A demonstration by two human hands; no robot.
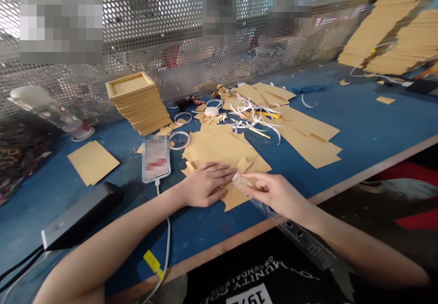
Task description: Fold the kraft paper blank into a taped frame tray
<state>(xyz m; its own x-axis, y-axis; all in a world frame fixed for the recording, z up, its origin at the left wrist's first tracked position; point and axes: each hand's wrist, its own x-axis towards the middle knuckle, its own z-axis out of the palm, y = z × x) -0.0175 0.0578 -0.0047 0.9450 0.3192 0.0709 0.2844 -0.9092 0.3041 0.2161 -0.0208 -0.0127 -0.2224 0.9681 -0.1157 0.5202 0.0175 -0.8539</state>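
Observation:
My left hand [208, 184] lies flat, fingers stretched out, on a pile of brown kraft paper pieces [214, 146]. In my right hand [273, 194] a clear plastic ruler [301, 235] is pinched between thumb and fingers. Its near end reaches over the table edge toward my lap, and its far end rests over the paper beside my left fingertips. A folded-up flap [245, 163] of kraft paper stands just beyond my hands.
A phone [155, 160] on a white cable lies left of the pile. Behind it stands a stack of kraft trays [138, 103]. White paper strips [255, 115], tape rolls [179, 140] and flat kraft sheets [308, 135] lie farther back. A black device [84, 217] sits at left.

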